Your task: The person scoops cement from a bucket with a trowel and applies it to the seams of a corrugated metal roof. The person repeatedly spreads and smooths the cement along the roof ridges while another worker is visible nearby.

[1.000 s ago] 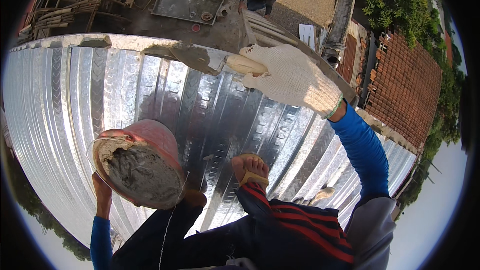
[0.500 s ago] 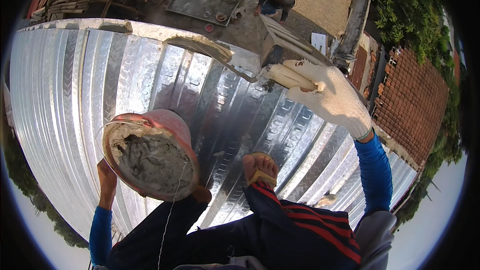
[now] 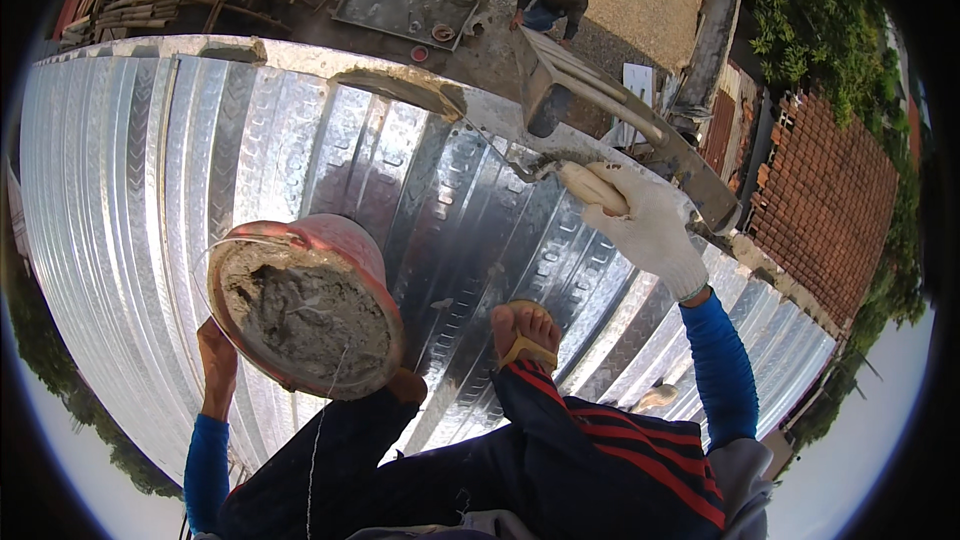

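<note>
My right hand (image 3: 648, 232), in a pale knitted glove, is closed round the light handle of a trowel (image 3: 592, 189). The trowel's narrow blade is seen nearly edge-on and reaches left to grey mortar (image 3: 400, 89) on top of the wall edge (image 3: 300, 60). My bare left hand (image 3: 217, 352) grips the side of a red bucket (image 3: 350, 248), with its fingers partly hidden behind it. Tilted toward me, the bucket holds grey wet mortar (image 3: 310, 315). It rests on ribbed metal sheeting (image 3: 480, 230) beside my foot.
Below the wall, another person (image 3: 552, 2) stands by a wooden ladder-like frame (image 3: 600, 95). A mixing tray (image 3: 405, 2) of grey mix and a pile of bamboo poles (image 3: 150, 5) lie at the far left. A tiled roof (image 3: 825, 200) is at the right.
My right hand and the trowel have moved slightly nearer to me, with the hand also shifting left. More of the wooden frame beyond now shows. The bucket and my left hand have barely moved.
</note>
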### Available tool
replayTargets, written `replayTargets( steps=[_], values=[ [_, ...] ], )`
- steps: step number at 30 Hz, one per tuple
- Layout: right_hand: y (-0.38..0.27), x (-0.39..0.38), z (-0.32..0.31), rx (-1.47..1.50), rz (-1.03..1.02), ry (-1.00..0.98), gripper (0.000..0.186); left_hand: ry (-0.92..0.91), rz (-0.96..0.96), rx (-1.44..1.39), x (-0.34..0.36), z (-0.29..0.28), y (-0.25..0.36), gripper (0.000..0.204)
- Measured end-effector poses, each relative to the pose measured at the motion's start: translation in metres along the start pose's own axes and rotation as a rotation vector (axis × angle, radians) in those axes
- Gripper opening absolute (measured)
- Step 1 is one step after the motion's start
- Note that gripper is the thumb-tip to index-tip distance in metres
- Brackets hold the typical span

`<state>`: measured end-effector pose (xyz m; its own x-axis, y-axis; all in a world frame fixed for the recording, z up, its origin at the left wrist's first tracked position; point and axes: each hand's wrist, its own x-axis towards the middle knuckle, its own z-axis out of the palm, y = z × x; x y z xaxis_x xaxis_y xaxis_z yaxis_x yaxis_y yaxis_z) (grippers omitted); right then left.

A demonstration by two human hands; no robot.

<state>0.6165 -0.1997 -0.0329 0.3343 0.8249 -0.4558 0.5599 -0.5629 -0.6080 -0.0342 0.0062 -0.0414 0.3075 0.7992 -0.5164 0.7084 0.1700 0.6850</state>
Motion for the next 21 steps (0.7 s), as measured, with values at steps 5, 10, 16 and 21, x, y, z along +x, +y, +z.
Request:
replayTargets(
  steps=[5, 10, 16, 21],
  values=[
    [-0.004, 0.008, 0.004, -0.010, -0.057, 0.016, 0.055, -0.023, 0.002, 0.057, 0.001, -0.006, -0.003, 0.104],
    [-0.017, 0.009, -0.007, -0.106, -0.075, -0.014, 0.053, 0.038, -0.017, 0.022, -0.001, 0.000, -0.006, 0.105],
    [-0.010, 0.003, -0.009, -0.068, -0.134, 0.083, 0.052, -0.010, -0.029, 0.049, -0.002, -0.004, -0.007, 0.108],
    [-0.002, 0.006, -0.002, -0.148, -0.067, 0.049, 0.055, 0.001, -0.032, 0.026, -0.002, 0.000, 0.002, 0.108]
  ],
)
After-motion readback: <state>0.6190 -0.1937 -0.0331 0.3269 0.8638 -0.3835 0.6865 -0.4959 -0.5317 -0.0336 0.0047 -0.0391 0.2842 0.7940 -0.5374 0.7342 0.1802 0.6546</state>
